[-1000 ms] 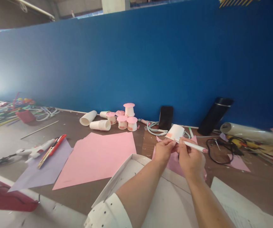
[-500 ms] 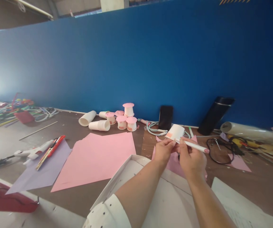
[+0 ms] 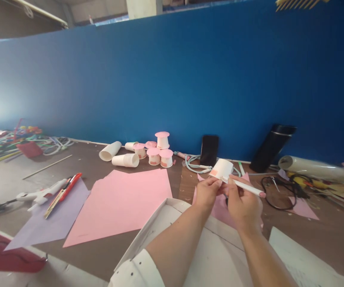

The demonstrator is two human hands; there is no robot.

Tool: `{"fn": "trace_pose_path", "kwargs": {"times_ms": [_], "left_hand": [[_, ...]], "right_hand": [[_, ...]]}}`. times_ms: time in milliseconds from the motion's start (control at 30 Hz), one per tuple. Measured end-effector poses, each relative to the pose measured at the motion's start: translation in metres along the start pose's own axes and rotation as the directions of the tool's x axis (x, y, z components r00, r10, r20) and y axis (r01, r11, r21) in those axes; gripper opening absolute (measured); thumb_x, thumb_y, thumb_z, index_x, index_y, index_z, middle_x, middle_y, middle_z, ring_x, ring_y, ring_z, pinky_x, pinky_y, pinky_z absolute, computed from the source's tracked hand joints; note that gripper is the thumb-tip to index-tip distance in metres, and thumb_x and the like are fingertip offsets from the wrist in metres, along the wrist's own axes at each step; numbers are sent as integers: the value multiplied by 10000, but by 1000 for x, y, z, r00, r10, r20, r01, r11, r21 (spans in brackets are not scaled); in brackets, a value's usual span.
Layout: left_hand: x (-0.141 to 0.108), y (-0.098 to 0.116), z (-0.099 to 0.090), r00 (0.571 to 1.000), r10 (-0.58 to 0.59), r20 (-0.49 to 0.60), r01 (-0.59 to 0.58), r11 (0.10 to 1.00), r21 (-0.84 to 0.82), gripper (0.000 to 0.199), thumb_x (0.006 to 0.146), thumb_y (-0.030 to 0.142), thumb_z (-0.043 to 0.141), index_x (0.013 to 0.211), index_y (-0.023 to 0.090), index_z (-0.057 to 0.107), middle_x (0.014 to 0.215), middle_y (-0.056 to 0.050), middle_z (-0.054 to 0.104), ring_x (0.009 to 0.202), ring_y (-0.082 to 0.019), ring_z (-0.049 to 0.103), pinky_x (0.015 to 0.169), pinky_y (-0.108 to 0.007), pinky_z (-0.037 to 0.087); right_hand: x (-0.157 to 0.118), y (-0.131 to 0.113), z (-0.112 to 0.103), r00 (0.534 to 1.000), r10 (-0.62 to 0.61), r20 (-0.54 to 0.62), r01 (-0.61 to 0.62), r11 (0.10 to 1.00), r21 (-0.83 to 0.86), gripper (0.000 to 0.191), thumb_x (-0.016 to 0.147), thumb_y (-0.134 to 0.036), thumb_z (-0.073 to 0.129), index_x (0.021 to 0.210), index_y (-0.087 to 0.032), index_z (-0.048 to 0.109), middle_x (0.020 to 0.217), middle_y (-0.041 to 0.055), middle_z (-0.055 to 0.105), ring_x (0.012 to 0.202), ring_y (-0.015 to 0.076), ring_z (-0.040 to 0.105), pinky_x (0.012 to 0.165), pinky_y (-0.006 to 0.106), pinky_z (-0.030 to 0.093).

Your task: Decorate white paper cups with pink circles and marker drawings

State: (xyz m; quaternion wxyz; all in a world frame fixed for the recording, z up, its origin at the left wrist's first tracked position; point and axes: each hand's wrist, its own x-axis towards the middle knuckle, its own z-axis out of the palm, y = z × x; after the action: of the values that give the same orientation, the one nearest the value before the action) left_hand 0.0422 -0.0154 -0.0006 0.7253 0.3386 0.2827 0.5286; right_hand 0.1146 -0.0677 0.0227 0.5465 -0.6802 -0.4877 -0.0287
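Note:
My left hand (image 3: 207,195) is closed on the near rim of a small white paper cup (image 3: 223,167), which stands upside down with an orange-pink patch on its side. In my right hand (image 3: 245,207) is a white marker (image 3: 248,187) with a pink end pointing right. Its other end meets the cup near the rim; the exact contact is hidden by my fingers. Beneath my hands lies a cut piece of pink paper (image 3: 224,211). Farther back, several small cups with pink paper discs on top (image 3: 154,156) are grouped, one of them raised on the others.
Stacked paper cups (image 3: 125,160) lie left of the grouped cups. A pink sheet (image 3: 124,203), a red utility knife (image 3: 67,190) and a glue gun (image 3: 42,193) are at left. A phone (image 3: 209,149) and a black bottle (image 3: 272,147) lean on the blue partition (image 3: 172,79).
The camera view has shifted slightly, so the scene sits a little lower. Both hands keep their hold on the cup and marker, with barely any movement.

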Motion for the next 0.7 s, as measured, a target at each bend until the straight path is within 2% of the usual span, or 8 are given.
{"fn": "trace_pose_path", "kwargs": {"times_ms": [300,467,700], "left_hand": [[3,-4,-2,1000,6,-1,-6,1000,-25,302,601,396,803,740,140,726,723,-53,673,698,-160,640,805,-339,524],[3,-5,-4,1000,-10,-2,10,999,-31,323,586,403,813,743,134,725,732,-58,677,735,-175,651,831,-354,521],[5,-6,-3,1000,-11,-4,11,1000,-16,300,601,378,803,744,127,720,740,-59,674,706,-157,639,780,-319,516]], "right_hand": [[-1,7,4,1000,-22,-17,22,1000,2,403,866,-468,471,993,-164,705,952,123,715,876,257,644,740,348,473],[-1,9,3,999,-31,-20,31,999,10,399,872,-465,471,1003,-165,700,931,120,715,890,263,644,763,360,474],[0,4,1,1000,-27,-5,27,1000,15,417,868,-482,470,985,-160,708,870,116,711,858,260,640,758,357,470]]}}
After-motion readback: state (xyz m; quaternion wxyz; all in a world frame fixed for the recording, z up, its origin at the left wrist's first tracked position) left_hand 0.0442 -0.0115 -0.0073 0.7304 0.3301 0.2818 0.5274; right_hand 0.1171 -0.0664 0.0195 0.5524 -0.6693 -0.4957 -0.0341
